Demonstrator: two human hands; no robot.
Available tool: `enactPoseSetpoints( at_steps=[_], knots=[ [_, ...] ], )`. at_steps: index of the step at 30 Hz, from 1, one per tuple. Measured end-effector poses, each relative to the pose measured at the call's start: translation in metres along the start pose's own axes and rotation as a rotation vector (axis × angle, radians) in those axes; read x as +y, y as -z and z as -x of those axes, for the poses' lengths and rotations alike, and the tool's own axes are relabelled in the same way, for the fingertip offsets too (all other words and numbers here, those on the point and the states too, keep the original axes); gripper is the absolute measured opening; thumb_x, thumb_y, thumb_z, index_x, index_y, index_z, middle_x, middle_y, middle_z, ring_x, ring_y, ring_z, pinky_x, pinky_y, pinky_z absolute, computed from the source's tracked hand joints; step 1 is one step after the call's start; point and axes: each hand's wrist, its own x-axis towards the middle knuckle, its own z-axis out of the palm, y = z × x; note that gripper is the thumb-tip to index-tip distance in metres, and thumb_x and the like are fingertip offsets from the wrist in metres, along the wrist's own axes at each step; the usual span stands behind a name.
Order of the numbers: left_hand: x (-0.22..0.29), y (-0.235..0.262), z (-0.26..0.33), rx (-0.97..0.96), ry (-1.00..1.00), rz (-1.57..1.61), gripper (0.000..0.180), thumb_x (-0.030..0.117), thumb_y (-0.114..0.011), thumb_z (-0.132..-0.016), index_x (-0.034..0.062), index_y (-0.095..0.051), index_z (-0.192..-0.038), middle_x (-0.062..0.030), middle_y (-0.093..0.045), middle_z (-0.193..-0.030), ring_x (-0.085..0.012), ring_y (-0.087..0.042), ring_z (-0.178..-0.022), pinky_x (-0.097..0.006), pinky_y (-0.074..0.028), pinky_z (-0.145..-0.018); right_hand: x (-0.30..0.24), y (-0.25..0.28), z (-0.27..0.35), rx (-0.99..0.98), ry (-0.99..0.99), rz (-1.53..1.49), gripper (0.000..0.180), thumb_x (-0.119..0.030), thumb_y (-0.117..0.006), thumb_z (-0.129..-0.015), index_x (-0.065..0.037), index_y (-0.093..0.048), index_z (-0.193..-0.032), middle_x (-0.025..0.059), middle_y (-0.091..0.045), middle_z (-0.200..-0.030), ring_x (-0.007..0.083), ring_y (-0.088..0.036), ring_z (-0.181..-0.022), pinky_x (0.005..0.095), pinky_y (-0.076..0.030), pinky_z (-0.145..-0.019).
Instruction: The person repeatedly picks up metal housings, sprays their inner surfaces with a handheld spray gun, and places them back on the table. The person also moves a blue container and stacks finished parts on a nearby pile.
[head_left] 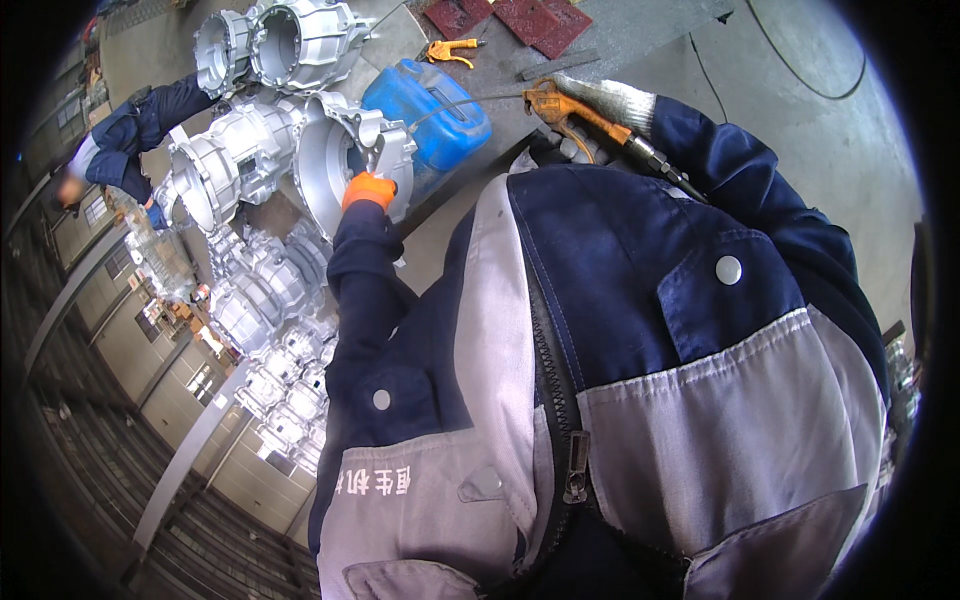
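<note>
Place: a factory floor or metalworking shop.
Floor: bare grey concrete [800,130], with a cable trailing across it.
Goods: many cast aluminium housings [260,300] of the same kind, stacked close together in rows.
Tools: an orange air blow gun [575,115] on a hose; a second one lies on the floor [448,50].
Supplies: a blue plastic jerrycan [430,110] beside the castings.
Clothing: navy and grey work overalls [640,330]; another worker's sleeve [140,125] in the same colours.

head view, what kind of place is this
Likely a factory or machine workshop: rows of cast aluminium housings, an orange air blow gun in the right hand, and the left hand on one housing.
</note>
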Motion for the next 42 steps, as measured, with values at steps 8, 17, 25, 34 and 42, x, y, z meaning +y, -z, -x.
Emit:
enactPoseSetpoints(
  at_steps=[8, 17, 25, 34, 42],
  knots=[
    [0.001, 0.010, -0.009, -0.028, -0.027, -0.044, 0.044, 0.028, -0.059, -0.066, 0.0032, -0.065, -0.102, -0.0208, -0.062, -0.104, -0.0336, -0.058, -0.101, -0.035, -0.046, -0.087, -0.006, -0.008, 0.017, -0.030, -0.034, 0.083, 0.048, -0.050, -0.055, -0.086, -0.004, -0.061, -0.099, 0.0087, -0.064, -0.076, 0.0136, -0.061, -0.052, 0.0219, -0.052, -0.046],
    [-0.001, 0.008, -0.017, -0.043, -0.033, -0.099, 0.045, 0.028, -0.060, -0.065, 0.0024, -0.064, -0.102, -0.0213, -0.062, -0.104, -0.0333, -0.058, -0.102, -0.035, -0.046, -0.087, 0.005, 0.003, -0.002, -0.083, -0.023, 0.043, 0.052, -0.051, -0.049, -0.088, -0.002, -0.058, -0.103, 0.0129, -0.065, -0.074, 0.0139, -0.060, -0.047, 0.0218, -0.051, -0.040],
    [-0.004, 0.007, -0.020, -0.038, -0.029, -0.062, 0.045, 0.028, -0.060, -0.064, 0.0016, -0.065, -0.101, -0.0221, -0.062, -0.103, -0.0331, -0.059, -0.102, -0.036, -0.045, -0.087, 0.005, 0.005, -0.008, -0.020, 0.004, 0.169, 0.055, -0.054, -0.050, -0.087, -0.002, -0.058, -0.102, 0.0118, -0.064, -0.072, 0.0135, -0.060, -0.045, 0.0214, -0.051, -0.039],
    [-0.003, 0.009, -0.014, -0.042, -0.060, -0.095, 0.044, 0.028, -0.059, -0.066, 0.0013, -0.065, -0.100, -0.0224, -0.062, -0.103, -0.0338, -0.058, -0.102, -0.036, -0.045, -0.087, 0.003, 0.000, -0.007, 0.031, -0.010, 0.188, 0.055, -0.053, -0.051, -0.087, -0.001, -0.059, -0.104, 0.0112, -0.065, -0.073, 0.0138, -0.061, -0.048, 0.0216, -0.052, -0.042],
    [-0.004, 0.006, -0.013, -0.038, -0.058, -0.132, 0.046, 0.029, -0.060, -0.065, 0.0024, -0.064, -0.103, -0.0225, -0.061, -0.106, -0.0337, -0.058, -0.103, -0.036, -0.045, -0.088, -0.004, -0.007, 0.004, -0.039, -0.070, 0.139, 0.047, -0.049, -0.053, -0.087, -0.004, -0.060, -0.099, 0.0094, -0.065, -0.080, 0.0144, -0.062, -0.055, 0.0221, -0.053, -0.049]
  ],
)
